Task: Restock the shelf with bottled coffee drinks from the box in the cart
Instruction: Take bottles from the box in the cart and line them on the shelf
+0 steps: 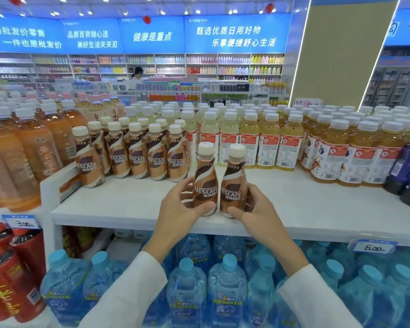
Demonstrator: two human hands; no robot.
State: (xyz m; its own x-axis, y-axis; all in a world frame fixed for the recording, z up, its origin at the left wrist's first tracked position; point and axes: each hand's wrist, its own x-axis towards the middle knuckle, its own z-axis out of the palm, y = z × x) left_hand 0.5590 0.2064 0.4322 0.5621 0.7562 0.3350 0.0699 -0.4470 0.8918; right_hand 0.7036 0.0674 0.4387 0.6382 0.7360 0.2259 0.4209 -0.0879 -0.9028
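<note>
1. Bottled coffee drinks: two brown-and-cream plastic bottles with cream screw caps are in hand, the left coffee bottle (205, 183) and the right coffee bottle (232, 185). They are upright, side by side and almost touching, at the front edge of the white shelf (118, 202). I cannot tell whether their bases rest on the board or sit just above it.
2. Hands: my left hand (182, 204) is wrapped round the lower body of the left coffee bottle, with the thumb across its front. My right hand (253, 209) grips the right coffee bottle the same way. Neither has a free finger.
3. Stock already placed: a block of matching coffee bottles (137, 157) stands further back and to the left, labels forward. Pale yellow drink bottles with red-and-white labels (249, 140) stand behind and to the right. Bare shelf lies between the held pair and both groups.
4. The box and cart are not in view.
5. Step in hand, as I judge it, is seating this pair.
   - Move them back and left to join the coffee block, not the yellow row.
   - Keep the labels facing front and the bases flat.
   - The grip is low, so push slowly or the tops may tip.
   - Let go only once each bottle stands firm.
6. Risk: a bottle left at the edge could fall onto the blue water bottles (227, 280) below.
</note>
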